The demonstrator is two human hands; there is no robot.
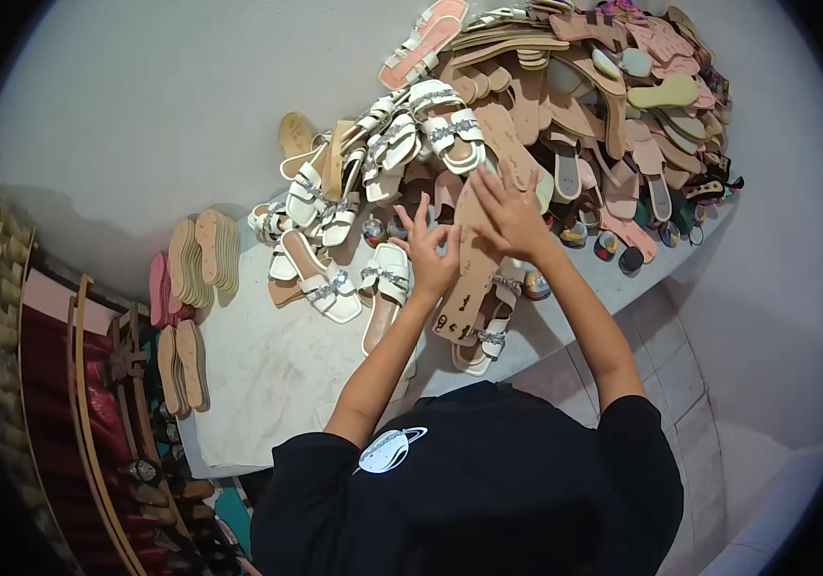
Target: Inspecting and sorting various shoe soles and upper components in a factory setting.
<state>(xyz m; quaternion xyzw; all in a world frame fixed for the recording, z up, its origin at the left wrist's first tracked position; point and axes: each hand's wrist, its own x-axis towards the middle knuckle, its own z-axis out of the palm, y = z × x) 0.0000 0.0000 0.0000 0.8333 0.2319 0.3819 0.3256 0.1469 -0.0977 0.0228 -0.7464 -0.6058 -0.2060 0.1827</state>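
Note:
A long tan shoe sole (pixel 470 274) with dark marks at its near end lies at the middle of the table's front, partly over a white sandal with a glittery strap (pixel 492 338). On its far part rests my right hand (pixel 512 216), flat with fingers stretched out. My left hand (pixel 429 254) is at the sole's left edge, its fingers spread and gripping nothing visible; whether it touches the sole is hard to tell. Left of that hand stands another white sandal (pixel 386 278). Beyond my hands, a white sandal with two straps (pixel 451 127) tops the heap.
Many loose soles (pixel 527 106) and sandals pile up against the back wall and to the right. Stacked soles (pixel 217 254) stand at the left of the white table (pixel 248 384). A wooden rack (pixel 85 384) holding shoes is at far left. Small round jars (pixel 630 259) sit near the right edge.

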